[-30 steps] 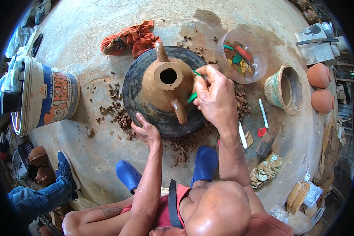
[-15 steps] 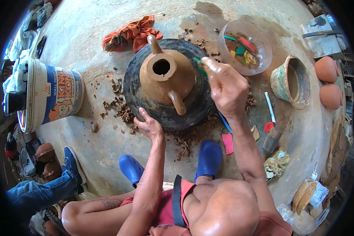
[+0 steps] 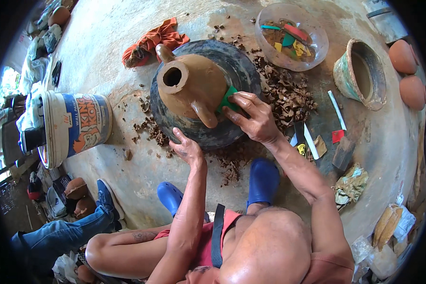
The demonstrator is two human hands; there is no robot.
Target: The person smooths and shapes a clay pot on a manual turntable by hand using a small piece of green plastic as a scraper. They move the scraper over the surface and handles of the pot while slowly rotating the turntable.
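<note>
A brown clay pot (image 3: pixel 199 78) with a square-rimmed neck stands on a round dark turning wheel (image 3: pixel 229 135). One stubby clay arm sticks out at its far side and another at its near side. My right hand (image 3: pixel 253 116) pinches a flat green plastic scraper (image 3: pixel 227 100) and holds it against the pot's lower right side, beside the near arm. At the wheel's near left edge rests my left hand (image 3: pixel 188 149), its thumb apart from the fingers and nothing in its grasp; some fingers are partly hidden.
Clay shavings (image 3: pixel 288 94) lie around the wheel. A clear bowl (image 3: pixel 319 52) holds coloured scraps in water, near a crusted pot (image 3: pixel 341 71). Left are an orange cloth (image 3: pixel 151 41) and a paint bucket (image 3: pixel 57 128). Another person's jeans-clad leg (image 3: pixel 71 234) extends at lower left.
My right hand has come down from above the wheel's right side, bringing the green scraper against the pot. My left hand stays at the wheel's edge. The whole view has shifted a little.
</note>
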